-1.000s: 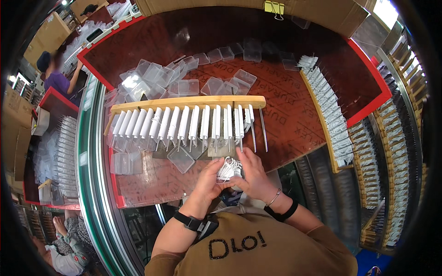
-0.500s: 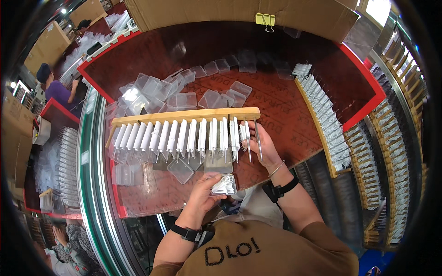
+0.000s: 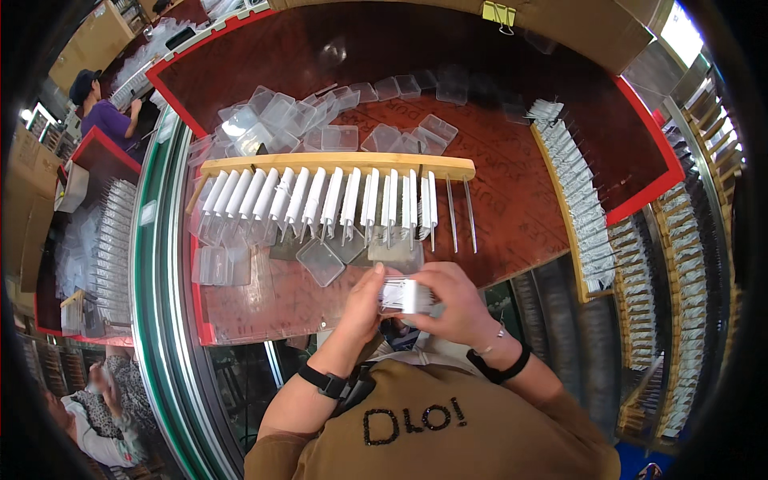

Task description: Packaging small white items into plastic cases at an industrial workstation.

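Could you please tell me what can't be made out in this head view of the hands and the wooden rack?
- The small white stack held between left hand and right hand: too small and blurred to identify; fingers cover its ends.
- The white pieces on the long wooden rack: shape too fine to read.
- The clear plastic lids behind: overlapping, uncountable.

Small white packet (image 3: pixel 404 294) in my hands looks like glossy clear plastic w/ white card inside. Rack bar (image 3: pixel 336 165) is pale, matt wood w/ thin shiny metal pins (image 3: pixel 460 216). Loose boxes (image 3: pixel 320 262) are clear, smooth plastic. Tabletop (image 3: pixel 512 192) is dark reddish-brown, semi-gloss.
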The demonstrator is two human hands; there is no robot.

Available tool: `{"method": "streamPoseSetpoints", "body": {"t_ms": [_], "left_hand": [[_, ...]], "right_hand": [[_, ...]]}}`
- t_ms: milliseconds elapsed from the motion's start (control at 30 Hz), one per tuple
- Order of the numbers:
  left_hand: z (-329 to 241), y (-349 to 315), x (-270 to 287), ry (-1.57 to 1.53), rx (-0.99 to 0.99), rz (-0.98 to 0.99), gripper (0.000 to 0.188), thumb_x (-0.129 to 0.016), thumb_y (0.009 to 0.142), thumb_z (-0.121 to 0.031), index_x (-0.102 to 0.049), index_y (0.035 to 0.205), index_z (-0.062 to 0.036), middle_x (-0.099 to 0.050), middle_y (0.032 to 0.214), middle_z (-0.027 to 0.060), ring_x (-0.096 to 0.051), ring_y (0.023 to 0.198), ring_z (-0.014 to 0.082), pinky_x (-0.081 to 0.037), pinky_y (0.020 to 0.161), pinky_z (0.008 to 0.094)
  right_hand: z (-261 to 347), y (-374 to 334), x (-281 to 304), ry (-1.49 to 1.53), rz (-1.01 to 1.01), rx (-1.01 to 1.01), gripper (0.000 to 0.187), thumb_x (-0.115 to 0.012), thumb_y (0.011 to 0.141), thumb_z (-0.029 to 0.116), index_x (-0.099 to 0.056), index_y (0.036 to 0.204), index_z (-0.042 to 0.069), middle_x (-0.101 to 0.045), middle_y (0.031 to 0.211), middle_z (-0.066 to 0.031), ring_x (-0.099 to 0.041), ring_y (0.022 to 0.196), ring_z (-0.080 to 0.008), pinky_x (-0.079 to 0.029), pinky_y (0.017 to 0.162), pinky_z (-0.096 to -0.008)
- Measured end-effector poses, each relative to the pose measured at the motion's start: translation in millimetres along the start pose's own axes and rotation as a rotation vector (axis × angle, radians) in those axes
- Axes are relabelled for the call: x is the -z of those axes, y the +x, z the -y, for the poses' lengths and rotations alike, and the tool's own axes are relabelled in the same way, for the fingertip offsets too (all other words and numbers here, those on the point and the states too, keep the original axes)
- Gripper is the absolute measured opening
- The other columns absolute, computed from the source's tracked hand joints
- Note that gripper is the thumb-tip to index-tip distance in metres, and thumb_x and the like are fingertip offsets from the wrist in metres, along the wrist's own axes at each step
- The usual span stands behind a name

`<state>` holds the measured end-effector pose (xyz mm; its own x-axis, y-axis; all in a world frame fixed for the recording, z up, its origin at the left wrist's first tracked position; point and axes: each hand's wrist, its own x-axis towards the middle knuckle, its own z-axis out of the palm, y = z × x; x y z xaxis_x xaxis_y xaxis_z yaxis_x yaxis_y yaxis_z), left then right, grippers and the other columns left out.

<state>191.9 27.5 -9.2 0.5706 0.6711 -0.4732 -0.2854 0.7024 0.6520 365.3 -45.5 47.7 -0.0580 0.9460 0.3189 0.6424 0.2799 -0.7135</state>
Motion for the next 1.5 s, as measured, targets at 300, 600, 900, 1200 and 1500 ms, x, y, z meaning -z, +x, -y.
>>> {"method": "streamPoseSetpoints", "body": {"t_ms": [300, 600, 900, 1200, 1500], "left_hand": [[-4, -24, 25, -0.134, -0.181, -0.165, 0.030, -0.051, 0.098, -0.037, -0.059, 0.103, -0.0087, -0.064, 0.089, 0.0055, -0.063, 0.076, 0.0178, -0.053, 0.062, 0.0328], [-29, -75, 83, 0.001, -0.040, -0.152, 0.081, -0.025, 0.092, -0.070, -0.058, 0.110, 0.0020, -0.066, 0.103, 0.0142, -0.067, 0.086, 0.0232, -0.058, 0.065, 0.0459], [-40, -128, 121, -0.269, -0.285, -0.009, 0.059, -0.041, 0.096, -0.052, -0.052, 0.122, -0.0009, -0.063, 0.111, 0.0110, -0.063, 0.098, 0.0244, -0.054, 0.083, 0.0408], [-45, -148, 125, -0.079, -0.471, -0.168, 0.029, -0.060, 0.091, -0.007, -0.052, 0.118, -0.0024, -0.061, 0.105, 0.0074, -0.062, 0.091, 0.0146, -0.053, 0.082, 0.0295], [-33, -152, 129, 0.269, -0.535, -0.199, 0.029, -0.065, 0.086, -0.001, -0.054, 0.112, -0.0036, -0.061, 0.098, 0.0033, -0.060, 0.088, 0.0106, -0.053, 0.079, 0.0273]], "right_hand": [[29, 26, -49, -0.299, 0.163, 0.137, 0.053, -0.074, 0.075, 0.034, -0.062, 0.123, 0.016, -0.051, 0.122, -0.0117, -0.048, 0.113, -0.0309, -0.041, 0.094, -0.0431], [31, 35, -116, 0.859, 0.033, -0.357, 0.055, -0.071, 0.082, 0.032, -0.052, 0.126, 0.005, -0.057, 0.116, -0.0200, -0.053, 0.112, -0.0359, -0.042, 0.098, -0.0433], [90, 60, -140, 0.200, 0.222, 0.325, 0.027, -0.072, 0.076, 0.012, -0.067, 0.103, 0.008, -0.064, 0.093, -0.0112, -0.062, 0.089, -0.0294, -0.052, 0.078, -0.0370], [100, 54, -150, 0.007, 0.151, 0.342, 0.039, -0.074, 0.077, 0.018, -0.061, 0.111, 0.002, -0.062, 0.100, -0.0124, -0.062, 0.090, -0.0306, -0.051, 0.077, -0.0374], [95, 43, -144, -0.078, 0.301, 0.335, 0.046, -0.074, 0.076, 0.018, -0.058, 0.116, 0.002, -0.060, 0.101, -0.0117, -0.060, 0.094, -0.0313, -0.051, 0.079, -0.0377]]}}
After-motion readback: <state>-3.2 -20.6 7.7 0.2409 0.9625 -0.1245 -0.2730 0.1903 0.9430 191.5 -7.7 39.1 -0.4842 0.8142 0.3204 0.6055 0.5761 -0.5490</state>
